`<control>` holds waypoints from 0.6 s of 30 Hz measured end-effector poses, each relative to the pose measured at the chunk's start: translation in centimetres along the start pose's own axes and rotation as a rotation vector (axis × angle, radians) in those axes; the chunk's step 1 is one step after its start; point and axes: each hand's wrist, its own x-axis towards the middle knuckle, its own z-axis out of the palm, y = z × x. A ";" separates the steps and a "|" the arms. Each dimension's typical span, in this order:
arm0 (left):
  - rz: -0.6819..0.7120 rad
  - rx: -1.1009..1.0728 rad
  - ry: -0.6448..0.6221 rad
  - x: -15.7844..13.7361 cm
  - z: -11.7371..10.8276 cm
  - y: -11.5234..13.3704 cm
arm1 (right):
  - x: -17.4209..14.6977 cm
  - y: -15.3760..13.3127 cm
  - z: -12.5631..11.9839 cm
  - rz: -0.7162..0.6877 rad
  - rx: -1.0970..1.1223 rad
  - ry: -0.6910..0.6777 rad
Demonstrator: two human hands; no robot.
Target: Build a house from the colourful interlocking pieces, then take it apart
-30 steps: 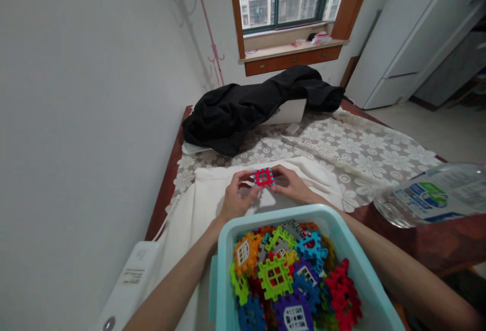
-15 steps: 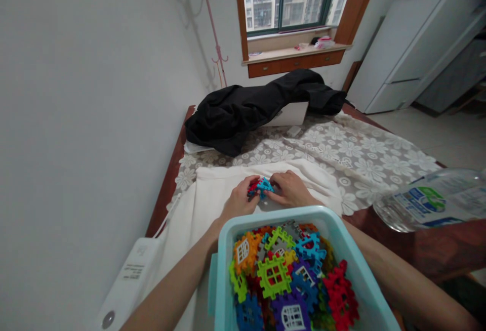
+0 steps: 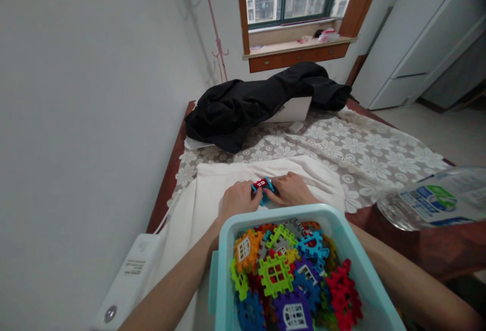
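The left hand (image 3: 238, 200) and right hand (image 3: 293, 188) pinch a small red-and-blue interlocking-block assembly (image 3: 261, 183) between them, fingers narrow around its opposite sides; the undersides of the grip are hidden. The assembly sits between the two sets of fingertips, above the white cloth (image 3: 210, 181) spread over the surface. Just nearer the wearer than the fingers stands the light-blue bin (image 3: 274, 212), full of loose notched panels (image 3: 275, 275). Well to the right of the right fingers lies a clear plastic bottle (image 3: 436, 199).

The step in hand looks like fitting notched edges together. To do it well, line up the teeth before pushing, brace the blue side with one hand's fingers, and press evenly along the seam with the other thumb. Pinching close to the joint should keep the panels square; lopsided force could pop a finished edge loose.
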 end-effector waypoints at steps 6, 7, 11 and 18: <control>0.003 0.004 -0.031 0.1 0.3 0.0 | 0.0 0.0 0.3 0.005 -0.004 0.007; 0.005 -0.001 -0.033 0.2 0.4 -0.1 | 0.1 0.0 0.5 0.004 -0.008 0.006; -0.002 -0.025 -0.037 0.3 0.8 -0.3 | 0.4 0.4 1.3 -0.003 -0.008 0.017; -0.047 -0.030 -0.039 0.5 0.8 -0.6 | 0.5 0.8 1.7 -0.013 -0.003 0.017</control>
